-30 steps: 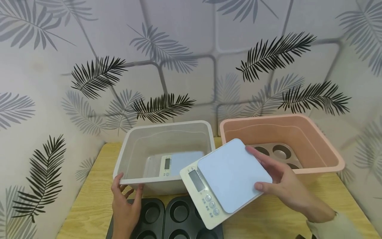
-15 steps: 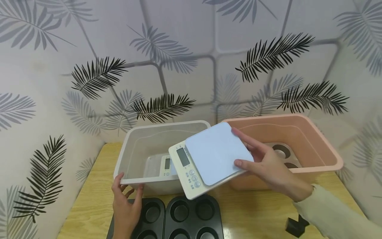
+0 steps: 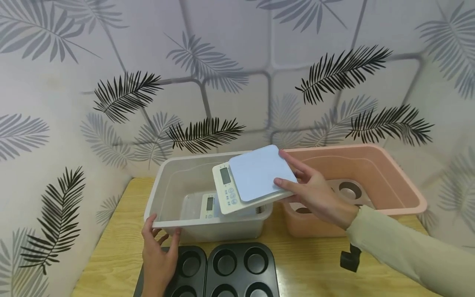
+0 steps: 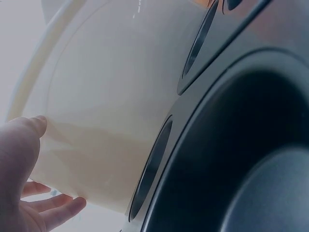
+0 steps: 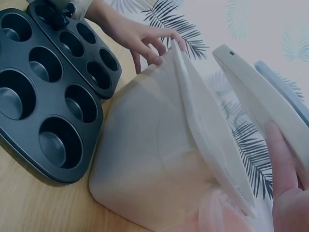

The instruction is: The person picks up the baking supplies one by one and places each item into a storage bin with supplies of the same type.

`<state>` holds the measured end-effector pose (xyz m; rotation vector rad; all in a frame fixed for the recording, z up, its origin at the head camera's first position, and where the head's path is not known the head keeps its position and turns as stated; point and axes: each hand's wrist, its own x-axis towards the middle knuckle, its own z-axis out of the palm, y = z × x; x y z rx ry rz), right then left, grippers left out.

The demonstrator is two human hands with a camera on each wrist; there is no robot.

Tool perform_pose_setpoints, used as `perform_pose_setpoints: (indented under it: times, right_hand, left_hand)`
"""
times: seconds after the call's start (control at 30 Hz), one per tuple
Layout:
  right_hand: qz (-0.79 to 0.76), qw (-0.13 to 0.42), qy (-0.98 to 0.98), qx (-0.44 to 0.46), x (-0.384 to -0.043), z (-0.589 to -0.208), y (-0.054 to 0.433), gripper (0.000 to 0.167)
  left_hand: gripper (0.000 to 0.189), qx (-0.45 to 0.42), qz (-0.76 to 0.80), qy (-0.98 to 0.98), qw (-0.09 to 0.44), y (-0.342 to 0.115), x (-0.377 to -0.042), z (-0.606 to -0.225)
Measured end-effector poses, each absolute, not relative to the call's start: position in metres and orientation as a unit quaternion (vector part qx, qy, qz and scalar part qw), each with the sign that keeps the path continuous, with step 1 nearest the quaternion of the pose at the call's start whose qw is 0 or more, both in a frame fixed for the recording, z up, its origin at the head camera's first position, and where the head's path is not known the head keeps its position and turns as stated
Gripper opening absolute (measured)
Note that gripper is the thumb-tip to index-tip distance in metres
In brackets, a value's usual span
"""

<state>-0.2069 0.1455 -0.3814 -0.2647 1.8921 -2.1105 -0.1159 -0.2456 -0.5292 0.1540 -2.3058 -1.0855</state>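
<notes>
My right hand holds a white kitchen scale by its right edge, thumb on the pale blue platform and other fingers around the far side and beneath. The scale hangs tilted over the white plastic bin, its display and buttons to the left. In the right wrist view, the fingers press the underside of the scale. At the bin's front left corner, my left hand grips the rim, thumb against the outer wall. Inside this bin lies a second scale, partly hidden by the held one.
A pink bin stands to the right, a brown muffin pan inside it. Two dark muffin pans lie side by side in front of the white bin on the wooden table. A leaf-patterned backdrop rises behind the bins.
My right hand has carried the scale left and away from me, from between the two bins to over the white bin. The left hand keeps its place on the rim.
</notes>
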Motion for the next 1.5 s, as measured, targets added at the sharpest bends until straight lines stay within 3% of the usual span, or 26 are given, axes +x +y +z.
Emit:
perform_pose_setpoints:
  times: [0.57,1.07,1.5]
  right_hand:
    - [-0.695,0.157,0.697,-0.081,-0.254,-0.378,0.104,0.085]
    - [-0.676,0.176,0.714,-0.043,-0.264,-0.371,0.068,0.088]
    - [-0.683,0.204,0.7,-0.028,-0.254,-0.38,0.037,0.087]
  left_hand:
    - [0.084,0.051,-0.416,-0.858,0.297,-0.246,-0.115,-0.531]
    - [0.085,0.048,-0.414,-0.859,0.298,-0.249,-0.116,-0.534]
    - [0.085,0.048,-0.412,-0.86,0.298,-0.251,-0.118,-0.533]
